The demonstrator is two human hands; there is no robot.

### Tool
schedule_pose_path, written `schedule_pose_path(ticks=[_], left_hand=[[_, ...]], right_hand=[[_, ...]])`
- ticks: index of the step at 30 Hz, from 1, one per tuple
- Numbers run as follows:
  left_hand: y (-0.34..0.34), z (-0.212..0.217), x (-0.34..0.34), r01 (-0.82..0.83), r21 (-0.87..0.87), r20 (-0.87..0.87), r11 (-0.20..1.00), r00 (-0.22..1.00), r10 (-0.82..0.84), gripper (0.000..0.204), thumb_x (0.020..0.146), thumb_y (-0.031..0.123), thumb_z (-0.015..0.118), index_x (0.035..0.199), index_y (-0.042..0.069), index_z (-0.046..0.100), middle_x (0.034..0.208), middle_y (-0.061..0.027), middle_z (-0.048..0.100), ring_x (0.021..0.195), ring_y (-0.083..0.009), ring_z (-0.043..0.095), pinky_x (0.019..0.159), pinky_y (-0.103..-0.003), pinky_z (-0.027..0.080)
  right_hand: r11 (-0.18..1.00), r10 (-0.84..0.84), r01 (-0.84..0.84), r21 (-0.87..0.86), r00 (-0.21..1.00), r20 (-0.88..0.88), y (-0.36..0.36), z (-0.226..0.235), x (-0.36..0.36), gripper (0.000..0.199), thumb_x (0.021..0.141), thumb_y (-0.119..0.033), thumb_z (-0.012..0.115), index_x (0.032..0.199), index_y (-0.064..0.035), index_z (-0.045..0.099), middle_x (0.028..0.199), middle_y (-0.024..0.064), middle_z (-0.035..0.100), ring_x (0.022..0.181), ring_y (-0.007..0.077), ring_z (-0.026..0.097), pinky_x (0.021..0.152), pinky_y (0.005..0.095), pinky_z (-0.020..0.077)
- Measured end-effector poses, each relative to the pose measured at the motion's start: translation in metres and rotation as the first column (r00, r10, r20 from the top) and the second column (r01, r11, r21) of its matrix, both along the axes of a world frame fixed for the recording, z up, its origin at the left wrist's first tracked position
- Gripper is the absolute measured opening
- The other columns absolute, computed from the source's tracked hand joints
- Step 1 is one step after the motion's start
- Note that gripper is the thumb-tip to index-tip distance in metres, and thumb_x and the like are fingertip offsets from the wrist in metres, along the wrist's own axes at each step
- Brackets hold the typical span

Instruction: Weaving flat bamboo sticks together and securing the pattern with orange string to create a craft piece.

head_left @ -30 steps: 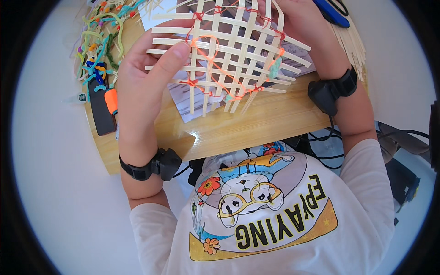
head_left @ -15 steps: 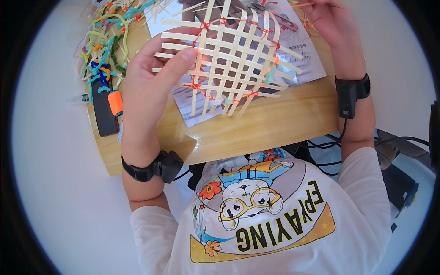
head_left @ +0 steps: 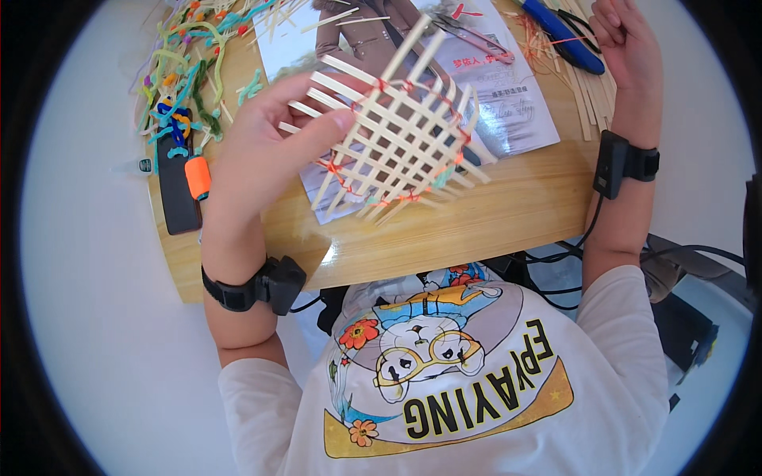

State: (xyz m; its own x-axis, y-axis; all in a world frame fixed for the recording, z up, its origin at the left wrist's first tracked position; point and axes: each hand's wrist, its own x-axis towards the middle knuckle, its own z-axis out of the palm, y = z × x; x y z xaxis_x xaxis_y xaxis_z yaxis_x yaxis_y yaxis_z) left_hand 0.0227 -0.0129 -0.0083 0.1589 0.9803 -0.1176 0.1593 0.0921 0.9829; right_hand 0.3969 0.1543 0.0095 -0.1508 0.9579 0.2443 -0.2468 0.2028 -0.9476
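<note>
My left hand [head_left: 274, 151] grips the left edge of a woven lattice of pale bamboo strips [head_left: 406, 136], thumb on top and fingers underneath. Red thread ties mark the rim of the weave, and pale green bits show along its lower right. The lattice is tilted above the table, its strip ends sticking out all round. Raised at the upper right, my right hand [head_left: 633, 51] has its fingers curled closed. A thin red thread [head_left: 567, 40] runs to these fingers; the grip itself is partly hidden.
Beneath the lattice lies a printed sheet [head_left: 520, 131] with scissors [head_left: 476, 36] on it. Blue-handled pliers [head_left: 563, 36] and loose strips [head_left: 587, 99] lie at right. Colourful fuzzy stems [head_left: 214, 75], a dark phone-like slab [head_left: 179, 202] and an orange spool [head_left: 198, 178] are on the left.
The lattice has tipped and shifted slightly down, its upper strips now pointing up and right. My right hand has moved farther right, away from the weave, uncovering the pliers.
</note>
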Motion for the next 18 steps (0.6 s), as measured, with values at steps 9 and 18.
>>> schedule_pose_path(ticks=[9,18], left_hand=[[-0.001,0.006,0.000,0.183,-0.067,-0.011,0.981,0.983,-0.184,0.025,0.086,0.018,0.071,0.106,0.004,0.069,0.092,0.0028,0.068,0.072,-0.0025,0.054,0.063,-0.021,0.047],[-0.004,0.014,0.004,0.071,0.027,0.099,0.997,0.992,-0.074,0.038,0.083,0.018,0.075,0.116,0.002,0.062,0.095,-0.0017,0.068,0.078,-0.0067,0.060,0.065,-0.022,0.050]], right_hand=[[0.992,-0.077,0.078,0.098,0.997,-0.006,-0.001,-0.006,-0.006,0.011,0.101,-0.020,0.051,0.096,-0.0099,0.050,0.066,-0.0068,0.039,0.053,0.0027,0.031,0.048,0.0175,0.0288],[0.929,-0.034,-0.143,0.340,0.884,0.465,-0.019,0.000,-0.032,0.004,0.099,-0.012,0.053,0.098,-0.0078,0.052,0.075,-0.0020,0.053,0.061,0.0025,0.044,0.056,0.0166,0.0377]])
